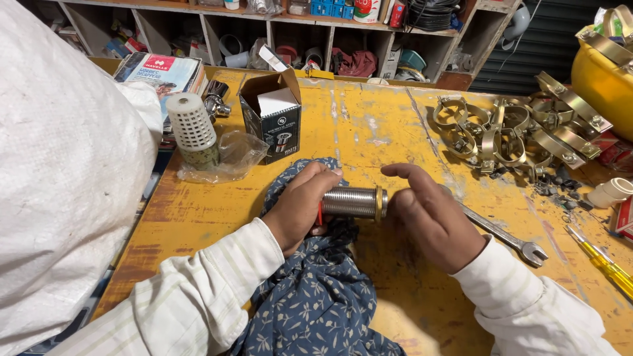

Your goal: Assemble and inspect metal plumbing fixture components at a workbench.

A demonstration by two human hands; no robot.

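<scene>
My left hand (302, 204) grips a threaded silver metal tube (349, 201) with a brass ring at its right end, holding it level just above a blue flowered cloth (310, 296) on the yellow table (395, 132). A bit of red shows at the tube's left end, under my fingers. My right hand (428, 217) touches the brass-ringed end of the tube, fingers curled around it. Both sleeves are cream with faint stripes.
A black open carton (273, 118) and a white perforated cylinder (191, 128) on a clear bag stand at the back left. A pile of metal pipe clamps (514, 132) lies at the right. A spanner (508, 234) and yellow screwdriver (603, 264) lie right of my hand. A white sack (59, 165) fills the left.
</scene>
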